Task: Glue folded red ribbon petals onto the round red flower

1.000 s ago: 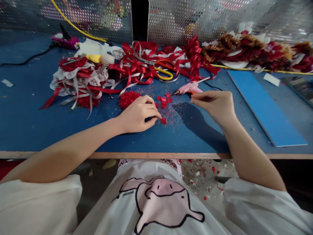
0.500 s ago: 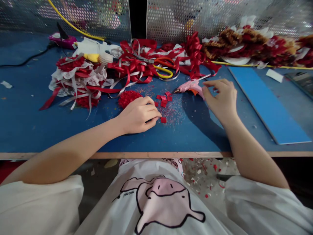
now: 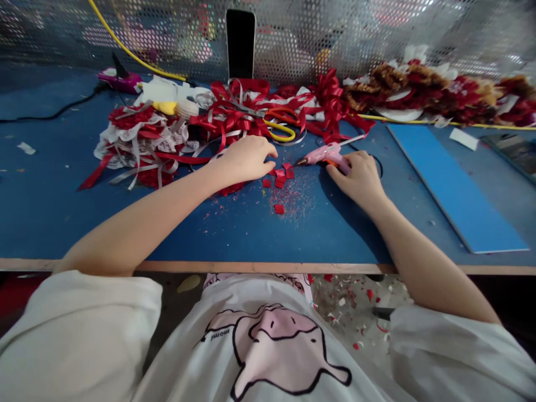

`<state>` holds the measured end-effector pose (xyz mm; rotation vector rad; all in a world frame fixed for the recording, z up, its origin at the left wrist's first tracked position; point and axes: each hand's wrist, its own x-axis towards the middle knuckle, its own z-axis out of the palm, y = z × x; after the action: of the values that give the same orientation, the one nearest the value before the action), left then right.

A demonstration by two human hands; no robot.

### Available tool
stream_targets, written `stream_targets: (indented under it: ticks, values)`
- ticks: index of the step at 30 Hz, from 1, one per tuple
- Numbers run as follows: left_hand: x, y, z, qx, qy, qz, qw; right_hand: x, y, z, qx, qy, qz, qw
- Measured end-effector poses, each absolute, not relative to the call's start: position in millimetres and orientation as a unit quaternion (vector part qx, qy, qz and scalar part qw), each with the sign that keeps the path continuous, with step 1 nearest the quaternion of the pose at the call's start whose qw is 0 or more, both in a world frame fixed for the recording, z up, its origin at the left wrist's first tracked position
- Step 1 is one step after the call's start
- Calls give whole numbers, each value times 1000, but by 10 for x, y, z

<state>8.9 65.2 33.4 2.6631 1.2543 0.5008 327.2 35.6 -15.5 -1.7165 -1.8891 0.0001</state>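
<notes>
Perforated metal panel (image 3: pixel 285 42) behind blue table (image 3: pixel 201 240); scrap-littered grey floor (image 3: pixel 349 329) below.

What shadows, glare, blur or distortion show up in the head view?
Head view: a dark shadow falls on the blue table below the right hand; head view: bright specks dot the perforated metal screen, colours behind it too blurred to identify; head view: the upper right corner looks smeared, and the pale sleeves look stretched toward the lower corners, likely wide-angle distortion.
</notes>
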Motion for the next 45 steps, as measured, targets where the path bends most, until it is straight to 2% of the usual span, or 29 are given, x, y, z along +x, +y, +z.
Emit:
stream_targets:
  ticks: [4,9,23,28,33,38,40,45]
  values:
    - [202,678,197,896,374,203,128,3264,301,-32,-662,-676,10,325]
    - [299,590,110,898,378,185,128,3250,259,98,-680,-637,49,359]
    - [384,621,90,883,354,257,172,3219,223,127,-678,-635,92,357]
    - [352,595,239,864,389,261,185,3239,230,117,-680,-633,99,357]
    - [237,451,594,838,392,275,260,3256,238,91,-681,-613,107,385]
    - [218,8,533,837,327,157,410,3234,235,73,-688,-596,93,404]
    - [243,-147,417,847,308,163,401,3230,247,47,-684,-595,91,412]
    - [159,-199,270,909,242,195,276,3231,268,-17,-659,-611,93,428]
